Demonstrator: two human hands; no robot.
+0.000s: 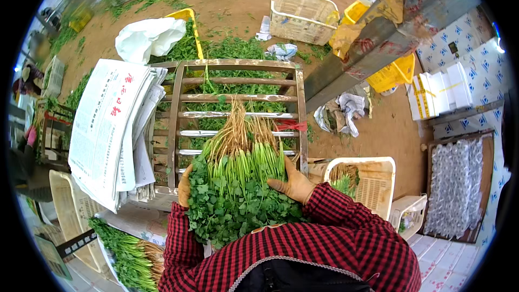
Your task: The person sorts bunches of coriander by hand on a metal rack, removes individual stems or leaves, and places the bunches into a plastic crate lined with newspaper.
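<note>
A large bunch of coriander (pixel 238 176) lies on the slatted metal rack (pixel 178 67) in front of me. Its pale roots point away and its leaves come toward my chest. My left hand (pixel 185 186) presses against the bunch's left side, most of its fingers hidden by the leaves. At the right side my right hand (pixel 294 181) grips it, thumb laid over the stems and fingers tucked out of sight. A thick stack of newspapers (pixel 105 130) rests on the rack's left part.
More coriander (pixel 130 257) lies at lower left, near a cream crate (pixel 67 205). On my right stands another cream crate (pixel 373 165) with coriander inside. A metal post (pixel 357 65) rises beyond the rack. Loose greens (pixel 238 48) litter the floor near a far crate (pixel 303 35).
</note>
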